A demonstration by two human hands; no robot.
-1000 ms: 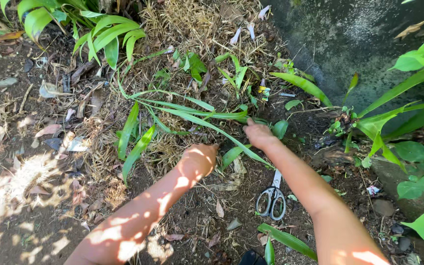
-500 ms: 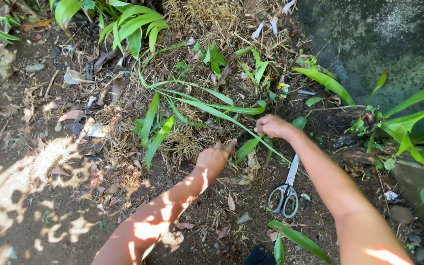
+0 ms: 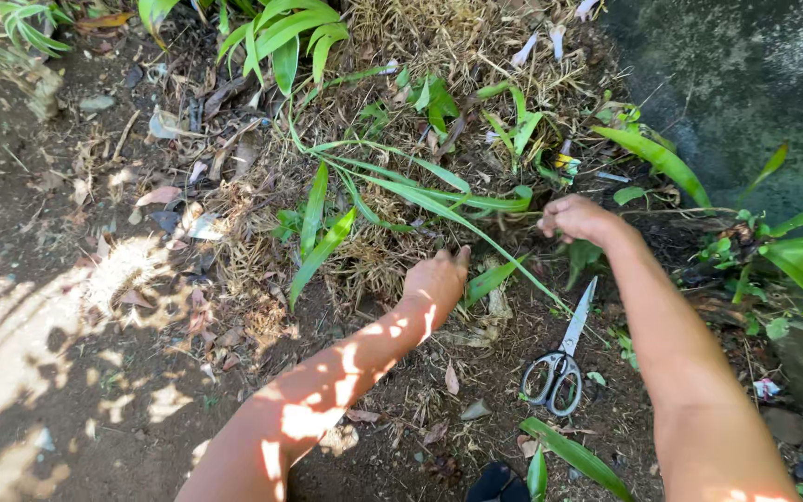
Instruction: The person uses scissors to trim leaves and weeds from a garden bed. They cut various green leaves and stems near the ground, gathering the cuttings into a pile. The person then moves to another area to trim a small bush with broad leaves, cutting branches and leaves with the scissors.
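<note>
Left hand: the left hand (image 3: pixel 434 279) rests low on a mound of dry grass (image 3: pixel 378 260), fingers (image 3: pixel 460 257) bent down into the straw and closed on a tuft of it; a sunlit forearm leads back from it.
Right hand: the right hand (image 3: pixel 576 217) is curled into a fist just beside the tips of the long green leaves (image 3: pixel 401 181); it seems to pinch a thin stem, but what is inside the fist cannot be told.
Plant: the long green leaves arch from the mound toward the two hands, one blade passing between them and down to the soil.
Scissors: a pair of scissors (image 3: pixel 561 363) with dark grey handles lies shut on the bare soil (image 3: pixel 67 372), under the right forearm, blades pointing up toward the right hand, apart from both hands.
Ground: dark soil with dry fallen leaves (image 3: pixel 164 200) and patches of sunlight on the left side.
Surroundings: a mossy grey stone wall (image 3: pixel 745 84) stands at the upper right; broad-leaved plants (image 3: pixel 801 256) grow at its foot.
</note>
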